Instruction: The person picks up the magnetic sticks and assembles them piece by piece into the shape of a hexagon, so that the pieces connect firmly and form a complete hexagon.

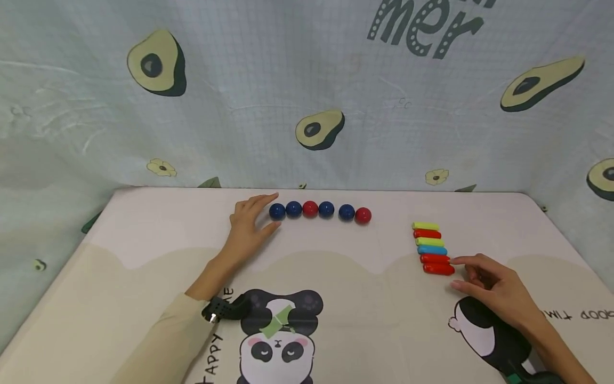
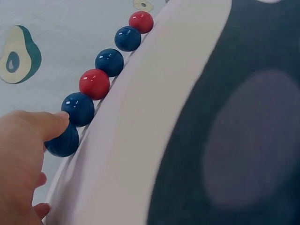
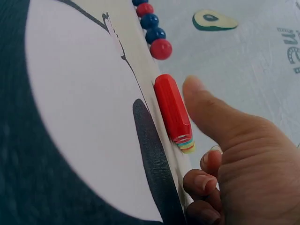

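A row of glossy balls, several blue and two red, lies near the table's back edge; a small gap sets off a blue ball (image 1: 346, 213) and the red ball (image 1: 363, 215) at its right end. My left hand (image 1: 247, 226) is at the row's left end, thumb and fingers spread on either side of the last blue ball (image 1: 277, 212). In the left wrist view the thumb (image 2: 51, 124) overlaps that ball. On the right, short coloured sticks lie side by side in a column. My right hand (image 1: 499, 288) is beside the nearest red stick (image 1: 438, 269), its index fingertip right at the sticks' ends.
A pale table cover (image 1: 364, 314) printed with a panda and other figures lies under everything. Behind the table's back edge hangs a light curtain (image 1: 249, 80) with avocado prints. A yellow-green stick (image 1: 425, 226) marks the far end of the column.
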Motion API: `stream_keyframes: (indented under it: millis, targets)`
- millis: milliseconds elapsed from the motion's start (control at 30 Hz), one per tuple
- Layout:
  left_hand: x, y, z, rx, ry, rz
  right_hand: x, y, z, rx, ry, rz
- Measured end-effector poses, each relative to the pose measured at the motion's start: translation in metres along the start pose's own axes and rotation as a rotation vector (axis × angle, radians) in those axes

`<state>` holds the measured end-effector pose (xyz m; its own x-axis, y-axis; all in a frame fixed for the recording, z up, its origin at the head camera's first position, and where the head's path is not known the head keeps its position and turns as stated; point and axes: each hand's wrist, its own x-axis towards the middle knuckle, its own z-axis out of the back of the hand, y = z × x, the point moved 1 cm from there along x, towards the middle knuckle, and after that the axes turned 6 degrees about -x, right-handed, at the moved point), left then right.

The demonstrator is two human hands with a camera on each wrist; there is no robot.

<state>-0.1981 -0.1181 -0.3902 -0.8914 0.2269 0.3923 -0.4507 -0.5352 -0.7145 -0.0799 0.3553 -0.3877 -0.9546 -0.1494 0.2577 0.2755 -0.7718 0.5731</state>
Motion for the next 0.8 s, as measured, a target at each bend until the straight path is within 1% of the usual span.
stream_keyframes:
  millis: [100,233,333,567,733,800]
  targets:
    - [0.0011,-0.0015,-0.0002,0.006,0.010,0.025,0.0014,-0.0022,-0.0016,-0.022,0.009,0.045]
    - [0.0012,-0.0028,0.0001,0.004,0.006,0.029,0.0028,-0.0038,-0.0021,-0.038,0.014,0.087]
    - [0.0014,-0.0024,-0.0006,0.000,0.001,0.016,0.0030,-0.0034,-0.0017,-0.057,0.009,0.087]
    - [0.0014,-0.0026,-0.0017,-0.013,-0.015,-0.001,0.0036,0.0014,-0.0022,-0.106,-0.001,0.058]
    - [0.0012,-0.0027,-0.0010,-0.037,-0.021,-0.001,0.0032,0.0032,-0.0034,-0.105,-0.010,0.063]
    - [0.0012,-0.0029,-0.0005,-0.043,-0.017,0.010,0.0034,0.0042,-0.0044,-0.108,-0.013,0.074]
